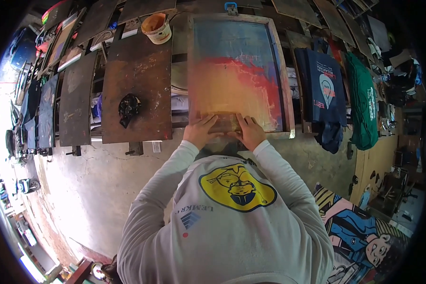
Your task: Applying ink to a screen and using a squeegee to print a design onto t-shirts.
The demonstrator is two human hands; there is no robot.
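Note:
A wood-framed printing screen (280, 71) lies on the bench in front of me. Its mesh is stained blue-grey at the far end, red across the middle and yellowish toward me. At the near end, a wooden squeegee (226, 123) lies crosswise on the mesh. My left hand (201, 131) grips its left part, fingers laid over the top. My right hand (249, 132) holds its right part in the same way. The blade's lower edge is hidden. A blue clamp (231, 8) sits at the frame's far edge.
Left of the screen is a brown board (137, 71) bearing a stained bucket (156, 29) and a crumpled black plastic bag (129, 110). To the right hang a navy tote bag (324, 85) and green fabric bags (363, 102). A painted panel (359, 232) stands at lower right.

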